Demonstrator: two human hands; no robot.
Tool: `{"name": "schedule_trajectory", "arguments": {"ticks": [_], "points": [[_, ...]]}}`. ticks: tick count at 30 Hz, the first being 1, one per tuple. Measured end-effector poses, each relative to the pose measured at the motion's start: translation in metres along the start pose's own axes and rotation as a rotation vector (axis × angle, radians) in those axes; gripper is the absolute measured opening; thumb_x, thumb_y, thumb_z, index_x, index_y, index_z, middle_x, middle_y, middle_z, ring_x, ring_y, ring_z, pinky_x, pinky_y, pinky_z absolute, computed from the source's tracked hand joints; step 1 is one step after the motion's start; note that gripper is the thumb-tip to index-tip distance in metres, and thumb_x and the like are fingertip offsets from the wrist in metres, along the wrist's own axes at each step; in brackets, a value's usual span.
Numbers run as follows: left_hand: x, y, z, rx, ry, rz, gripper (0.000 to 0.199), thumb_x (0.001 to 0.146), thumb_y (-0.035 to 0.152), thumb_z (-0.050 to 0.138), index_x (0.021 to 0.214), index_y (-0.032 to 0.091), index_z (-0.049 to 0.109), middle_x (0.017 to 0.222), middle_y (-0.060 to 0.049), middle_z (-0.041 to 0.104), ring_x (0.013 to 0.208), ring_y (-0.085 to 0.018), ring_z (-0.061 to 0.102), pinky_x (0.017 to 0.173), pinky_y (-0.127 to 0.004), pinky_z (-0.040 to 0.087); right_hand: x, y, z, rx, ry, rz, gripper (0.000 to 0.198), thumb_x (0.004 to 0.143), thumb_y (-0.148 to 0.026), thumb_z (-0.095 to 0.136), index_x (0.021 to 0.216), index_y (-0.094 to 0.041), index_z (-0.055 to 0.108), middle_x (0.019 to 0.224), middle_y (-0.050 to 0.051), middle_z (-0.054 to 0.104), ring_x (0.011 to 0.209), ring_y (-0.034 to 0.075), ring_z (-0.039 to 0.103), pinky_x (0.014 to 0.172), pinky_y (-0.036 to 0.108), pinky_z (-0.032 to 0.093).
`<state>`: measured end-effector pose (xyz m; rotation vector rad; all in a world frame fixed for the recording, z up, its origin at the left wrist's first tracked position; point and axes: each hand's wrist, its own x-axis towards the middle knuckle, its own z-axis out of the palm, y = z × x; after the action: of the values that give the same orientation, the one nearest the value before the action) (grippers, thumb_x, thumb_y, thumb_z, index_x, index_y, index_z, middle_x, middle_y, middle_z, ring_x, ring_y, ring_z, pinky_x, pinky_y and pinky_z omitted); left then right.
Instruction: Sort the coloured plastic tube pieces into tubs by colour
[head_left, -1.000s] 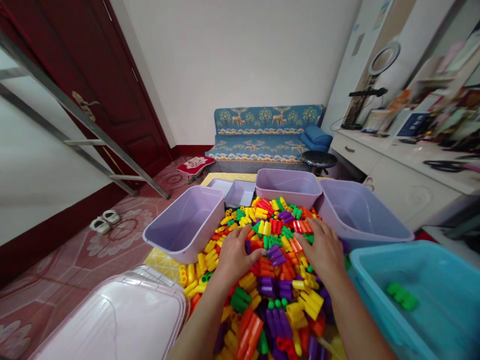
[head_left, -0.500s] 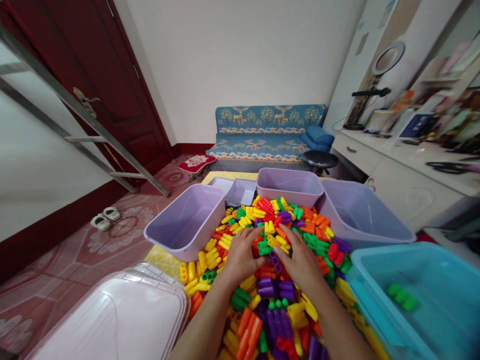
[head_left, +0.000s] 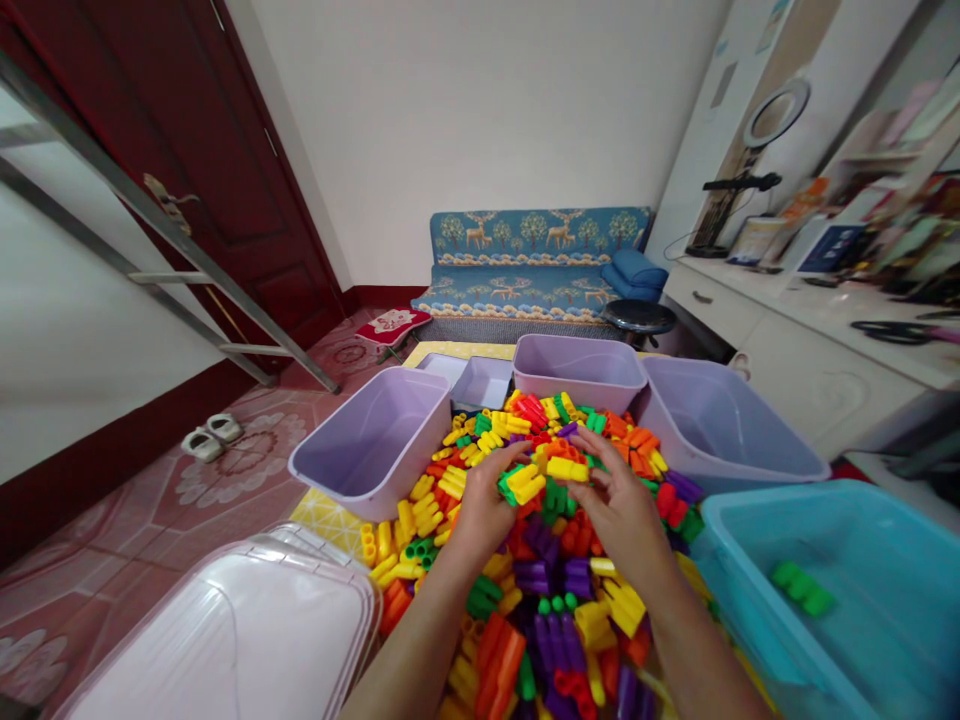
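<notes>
A heap of colourful plastic tube-shaped building blocks (head_left: pixel 553 610) covers the table in yellow, green, orange, red and purple. Over its middle, my left hand (head_left: pixel 486 505) is closed around a yellow block (head_left: pixel 526 484) and green pieces beside it. My right hand (head_left: pixel 626 515), facing it, grips another yellow block (head_left: pixel 568 469) between thumb and fingers. Both held pieces are slightly above the heap, close together. Some fingertips are hidden behind the blocks.
Lilac bins stand at the left (head_left: pixel 375 440), back (head_left: pixel 577 365) and right (head_left: pixel 739 420). A turquoise bin (head_left: pixel 847 530) at near right contains a green block (head_left: pixel 802 588). Clear lids (head_left: pixel 225 630) lie at near left. A small lilac tray (head_left: pixel 484 383) sits at the back.
My hands, spread over the heap before, have now closed on blocks and lifted them a little. Some blocks beneath have shifted, uncovering green and red ones.
</notes>
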<state>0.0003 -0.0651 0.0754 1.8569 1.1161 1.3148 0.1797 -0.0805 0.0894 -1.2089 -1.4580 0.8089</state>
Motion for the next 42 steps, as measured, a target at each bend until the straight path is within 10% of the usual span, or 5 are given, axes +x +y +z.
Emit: {"name": "schedule_trajectory", "arguments": {"ticks": [8, 21, 26, 34, 42], "points": [[-0.002, -0.005, -0.005, 0.063, 0.132, -0.025, 0.043, 0.077, -0.001, 0.04, 0.1, 0.02, 0.069, 0.103, -0.004, 0.068, 0.103, -0.018, 0.06, 0.095, -0.034, 0.045, 0.0, 0.027, -0.039, -0.303, 0.051, -0.02, 0.028, 0.082, -0.033, 0.055, 0.106, -0.022, 0.065, 0.114, 0.007, 0.062, 0.075, 0.016, 0.064, 0.075, 0.035, 0.053], [-0.018, -0.007, 0.009, 0.366, -0.075, -0.03, 0.04, 0.074, 0.029, 0.069, 0.113, 0.022, 0.059, 0.119, -0.007, 0.06, 0.112, -0.026, 0.054, 0.097, -0.042, 0.042, -0.004, 0.025, -0.019, -0.579, -0.16, 0.088, 0.037, 0.065, -0.024, 0.071, 0.1, -0.024, 0.062, 0.089, -0.001, 0.062, 0.056, 0.012, 0.052, 0.056, 0.027, 0.043], [-0.013, -0.014, 0.01, 0.318, -0.022, -0.054, 0.019, 0.079, 0.03, 0.066, 0.094, 0.02, 0.061, 0.103, -0.006, 0.065, 0.099, -0.024, 0.058, 0.088, -0.039, 0.046, 0.004, 0.019, -0.024, -0.219, -0.015, 0.135, 0.027, 0.066, -0.038, 0.073, 0.073, -0.021, 0.054, 0.066, -0.004, 0.058, 0.058, 0.014, 0.056, 0.054, 0.025, 0.043], [-0.013, -0.014, 0.012, 0.35, -0.013, -0.042, 0.01, 0.086, 0.02, 0.055, 0.092, 0.019, 0.062, 0.105, -0.007, 0.065, 0.102, -0.024, 0.058, 0.09, -0.039, 0.046, 0.028, 0.01, -0.037, 0.737, 0.698, 0.129, 0.03, 0.058, -0.025, 0.08, 0.08, -0.018, 0.06, 0.073, -0.004, 0.062, 0.061, 0.006, 0.06, 0.06, 0.016, 0.051], [-0.013, -0.015, 0.011, 0.365, -0.012, -0.043, 0.013, 0.086, 0.018, 0.055, 0.096, 0.019, 0.062, 0.105, -0.007, 0.065, 0.102, -0.024, 0.057, 0.092, -0.038, 0.045, 0.037, 0.012, -0.048, 0.906, 0.855, 0.126, 0.016, 0.065, -0.004, 0.063, 0.07, -0.015, 0.053, 0.083, 0.003, 0.063, 0.087, 0.012, 0.066, 0.092, 0.03, 0.052]]}}
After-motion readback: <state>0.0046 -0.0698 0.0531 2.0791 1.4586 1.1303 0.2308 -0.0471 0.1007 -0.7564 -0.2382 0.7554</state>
